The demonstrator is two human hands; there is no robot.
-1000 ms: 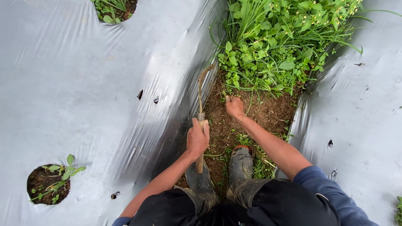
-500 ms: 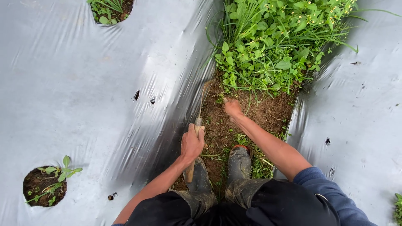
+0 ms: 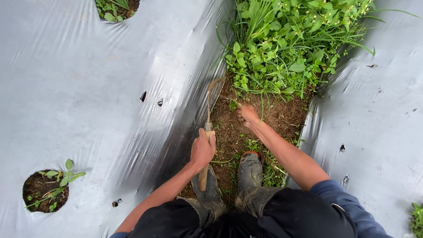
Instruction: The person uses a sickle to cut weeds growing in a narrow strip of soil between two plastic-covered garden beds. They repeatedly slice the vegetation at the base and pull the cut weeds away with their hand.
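**Hand hoe in the furrow, free hand at the weeds**

The left hand (image 3: pixel 203 150) is clamped around the pale wooden handle of a small hand hoe with a thin curved metal neck (image 3: pixel 208 115). The handle's butt end sticks out below the fist toward 6 o'clock, over the left muddy rubber boot (image 3: pixel 210 190); the metal neck runs out of the fist toward 12 o'clock and bends to the right at its tip, which sits at the left edge of the strip of bare brown soil (image 3: pixel 224 132), just beside the silver-grey plastic mulch sheet (image 3: pixel 88 101).

The right hand (image 3: pixel 248 115) lies at 2 o'clock from the left hand, near but apart from it, pressed down on the soil with its fingers curled together; whether they pinch any stem I cannot tell. The dense patch of green leafy weeds with tiny yellow flowers (image 3: pixel 286 48) begins just beyond its fingertips at 12 o'clock.

The right muddy rubber boot (image 3: pixel 250 169) stands at 6 o'clock from the right hand, beside the other boot. Well off at 9 o'clock, a round hole in the sheet holds a small green seedling (image 3: pixel 61 176).
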